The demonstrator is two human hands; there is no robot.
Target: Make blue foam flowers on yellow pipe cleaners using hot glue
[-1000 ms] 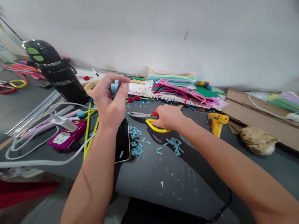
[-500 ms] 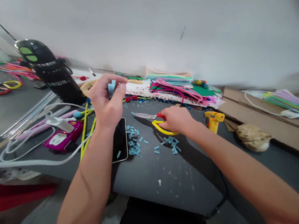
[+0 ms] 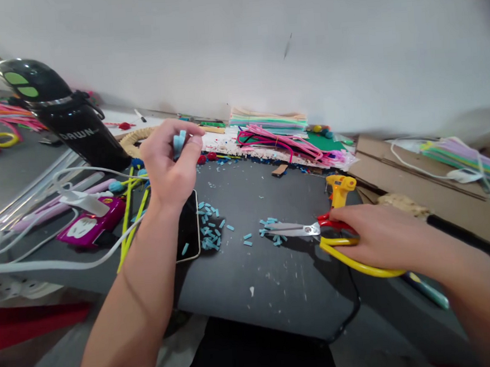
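Note:
My left hand (image 3: 168, 163) is raised above the table with its fingers curled around several light blue strips (image 3: 179, 143). On the right, my right hand (image 3: 380, 235) grips scissors (image 3: 313, 230) by their red and yellow handles. The blades look closed and point left, their tip over a small heap of cut blue pieces (image 3: 277, 239). A larger heap of blue pieces (image 3: 210, 237) lies beside a phone (image 3: 188, 226), whose left part is hidden by my left forearm. One blue piece rests on the phone.
A black bottle (image 3: 82, 130) stands at the back left, near a purple plug socket (image 3: 90, 222) with white cables. Pink pipe cleaners (image 3: 288, 144) lie along the wall. At right are a yellow glue gun (image 3: 341, 189) and cardboard sheets (image 3: 429, 182).
My right hand has carried the scissors right and toward me, bringing their blades from behind the small heap to over it. My left hand keeps holding the blue strips; the view has shifted slightly.

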